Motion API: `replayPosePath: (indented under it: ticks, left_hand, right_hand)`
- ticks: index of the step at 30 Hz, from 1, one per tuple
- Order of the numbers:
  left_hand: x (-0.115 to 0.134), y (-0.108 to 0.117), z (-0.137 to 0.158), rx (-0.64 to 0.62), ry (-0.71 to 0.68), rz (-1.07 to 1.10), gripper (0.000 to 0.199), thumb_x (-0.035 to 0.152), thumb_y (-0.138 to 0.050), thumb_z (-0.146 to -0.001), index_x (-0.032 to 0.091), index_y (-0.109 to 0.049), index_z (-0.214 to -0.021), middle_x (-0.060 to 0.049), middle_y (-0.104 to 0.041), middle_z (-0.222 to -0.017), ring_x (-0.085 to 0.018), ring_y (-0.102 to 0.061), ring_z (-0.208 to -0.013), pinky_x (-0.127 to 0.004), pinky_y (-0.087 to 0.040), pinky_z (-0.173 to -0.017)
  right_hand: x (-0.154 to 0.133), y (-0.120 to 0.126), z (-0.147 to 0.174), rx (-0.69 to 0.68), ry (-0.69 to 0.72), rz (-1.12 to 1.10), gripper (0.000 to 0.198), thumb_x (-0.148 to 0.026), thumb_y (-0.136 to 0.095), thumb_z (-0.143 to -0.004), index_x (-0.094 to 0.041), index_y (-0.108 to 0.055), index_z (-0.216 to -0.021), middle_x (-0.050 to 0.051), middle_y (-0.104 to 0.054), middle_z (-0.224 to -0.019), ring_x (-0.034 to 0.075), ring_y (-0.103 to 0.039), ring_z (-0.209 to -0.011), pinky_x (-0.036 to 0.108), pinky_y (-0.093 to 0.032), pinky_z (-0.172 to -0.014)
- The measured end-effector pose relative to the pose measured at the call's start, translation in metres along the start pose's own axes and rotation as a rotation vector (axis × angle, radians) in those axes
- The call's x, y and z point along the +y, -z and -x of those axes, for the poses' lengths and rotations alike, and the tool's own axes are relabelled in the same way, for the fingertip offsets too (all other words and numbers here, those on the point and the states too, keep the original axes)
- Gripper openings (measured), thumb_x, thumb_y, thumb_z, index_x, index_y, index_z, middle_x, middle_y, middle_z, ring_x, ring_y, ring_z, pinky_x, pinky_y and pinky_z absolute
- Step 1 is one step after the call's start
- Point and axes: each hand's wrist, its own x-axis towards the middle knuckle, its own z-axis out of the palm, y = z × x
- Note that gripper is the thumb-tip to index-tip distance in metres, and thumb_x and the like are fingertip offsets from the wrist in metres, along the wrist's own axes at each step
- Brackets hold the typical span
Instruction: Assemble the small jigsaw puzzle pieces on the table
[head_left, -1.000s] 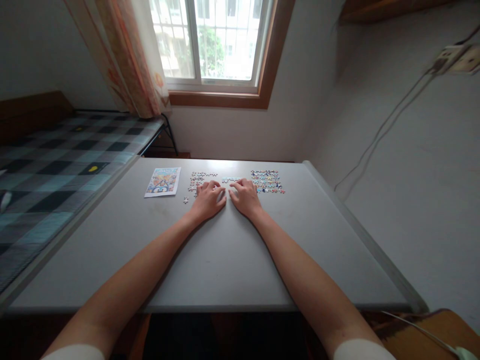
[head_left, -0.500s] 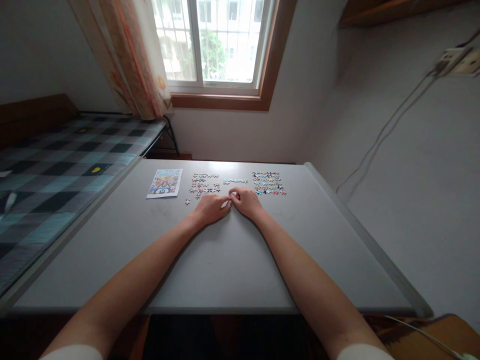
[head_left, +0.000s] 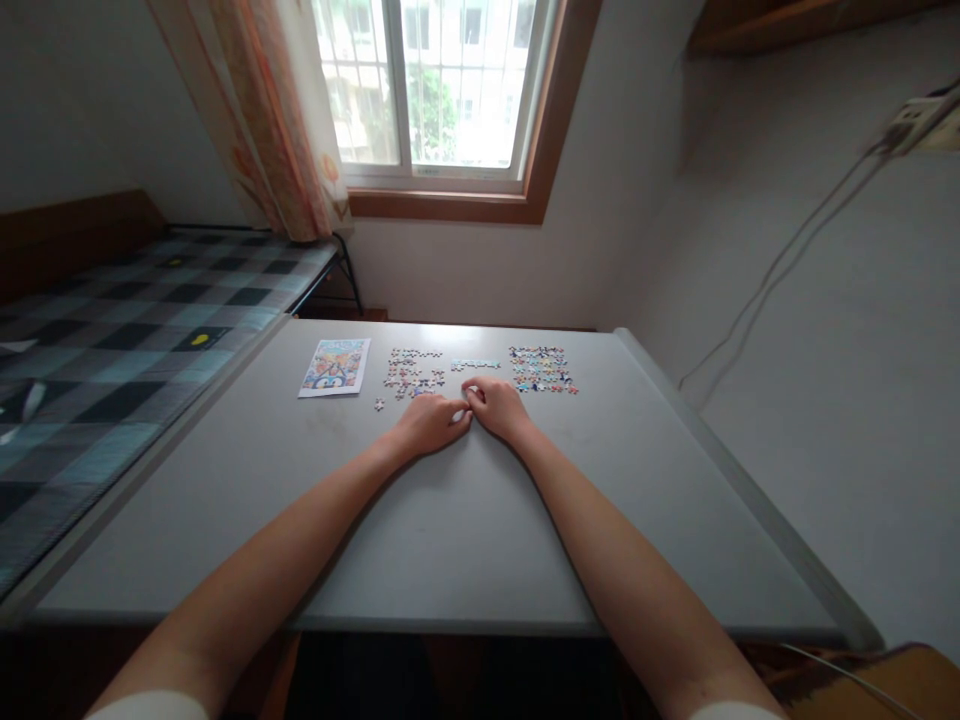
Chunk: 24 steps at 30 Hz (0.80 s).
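Note:
My left hand (head_left: pixel 433 424) and my right hand (head_left: pixel 496 407) meet at the fingertips over the middle of the table. Both have their fingers closed in a pinch; whatever lies between them is hidden or too small to make out. Just beyond the hands is a joined strip of pale blue puzzle pieces (head_left: pixel 475 366). To the left lies a loose group of puzzle pieces (head_left: pixel 412 376), partly behind my left hand. On the right, several rows of puzzle pieces (head_left: pixel 540 368) are laid out. One single puzzle piece (head_left: pixel 379 405) sits apart near my left wrist.
A printed picture sheet (head_left: pixel 335 368) with a penguin lies at the table's back left. The grey table (head_left: pixel 465 560) has a raised right edge against the wall. A bed with a checked cover (head_left: pixel 150 340) stands left. A cable (head_left: pixel 780 262) hangs on the right wall.
The whole view has shifted slightly, so everything sits a little further right. My hands stay together at the fingertips, with the left fingers slightly repositioned. The puzzle groups look unchanged.

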Motion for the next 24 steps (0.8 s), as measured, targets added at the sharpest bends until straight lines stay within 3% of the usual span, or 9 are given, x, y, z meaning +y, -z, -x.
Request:
replayPosePath:
  ticks: [13,18,24]
  left_hand:
    - [0.001,-0.001,0.000,-0.002,0.006,0.015,0.035,0.039,-0.040,-0.087,0.024,-0.072,-0.092,-0.005,-0.067,-0.066,-0.020,-0.062,-0.066,-0.028,-0.040,-0.063]
    - [-0.012,0.015,-0.003,-0.069,-0.030,0.045,0.035,0.039,-0.042,-0.087,0.023,-0.073,-0.093,-0.004,-0.068,-0.066,-0.017,-0.061,-0.063,-0.026,-0.039,-0.060]
    - [-0.056,0.047,0.000,0.101,0.272,0.035,0.032,0.039,-0.047,-0.084,0.025,-0.071,-0.099,-0.001,-0.066,-0.065,-0.015,-0.058,-0.060,-0.024,-0.038,-0.058]
  right_hand:
    - [0.000,0.000,0.000,0.001,-0.002,-0.013,0.024,-0.022,-0.048,-0.085,-0.024,-0.067,-0.098,0.003,-0.070,-0.093,0.016,-0.060,-0.086,0.027,-0.039,-0.078]
    - [0.000,0.001,0.000,0.003,0.005,-0.021,0.023,-0.023,-0.049,-0.085,-0.023,-0.068,-0.098,0.003,-0.069,-0.088,0.016,-0.060,-0.082,0.026,-0.039,-0.076]
    - [0.002,-0.001,0.000,0.019,0.019,-0.037,0.022,-0.024,-0.050,-0.085,-0.023,-0.068,-0.097,0.002,-0.068,-0.082,0.014,-0.058,-0.074,0.025,-0.038,-0.074]
